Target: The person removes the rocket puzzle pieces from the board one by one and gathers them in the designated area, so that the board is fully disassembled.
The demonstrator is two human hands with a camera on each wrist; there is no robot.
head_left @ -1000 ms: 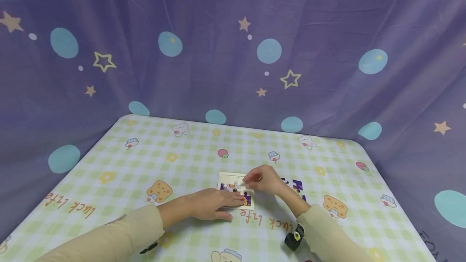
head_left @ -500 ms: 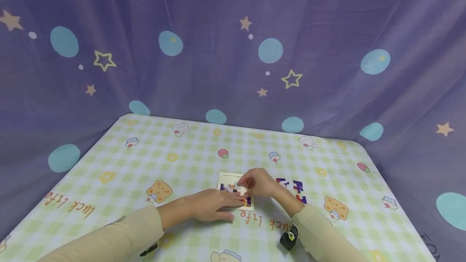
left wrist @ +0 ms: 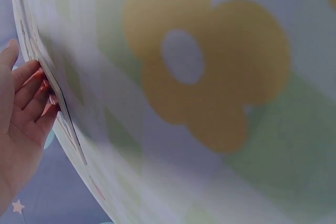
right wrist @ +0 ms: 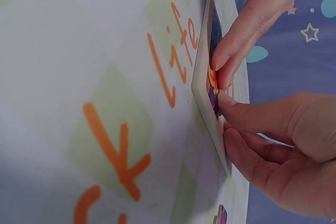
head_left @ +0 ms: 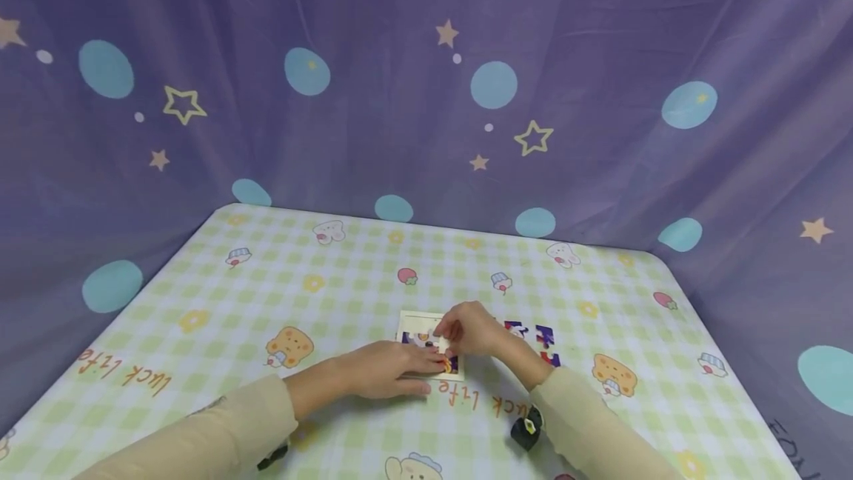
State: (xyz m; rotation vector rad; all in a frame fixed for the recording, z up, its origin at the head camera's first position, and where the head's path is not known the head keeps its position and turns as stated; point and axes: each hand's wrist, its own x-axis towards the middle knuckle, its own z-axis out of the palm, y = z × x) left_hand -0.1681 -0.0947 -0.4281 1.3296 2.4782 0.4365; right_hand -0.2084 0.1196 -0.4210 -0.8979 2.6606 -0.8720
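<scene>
In the head view a small jigsaw puzzle in a pale frame [head_left: 410, 315] lies on the table, its purple, white and orange picture partly covered by both hands. My left hand [head_left: 381, 370] rests its straight fingers on the near part of the picture. From the right, my right hand [head_left: 474, 330] comes over the frame with thumb and fingers bent, pinching a puzzle piece that they largely hide. The right wrist view shows that thumb [right wrist: 239, 114] at the puzzle's surface, close to the left fingertips. The left wrist view catches the left fingers [left wrist: 32, 95] along the frame.
Several loose puzzle pieces [head_left: 544, 336] with purple and red print lie on the table right of the frame, partly behind the right forearm. A green-checked cloth [head_left: 360, 272] covers the table. A purple curtain [head_left: 400, 132] with stars hangs behind it.
The right hand has shifted slightly left and nearer, over the puzzle, uncovering more of the loose pieces. The left hand stays on the puzzle. The head view has tilted a little.
</scene>
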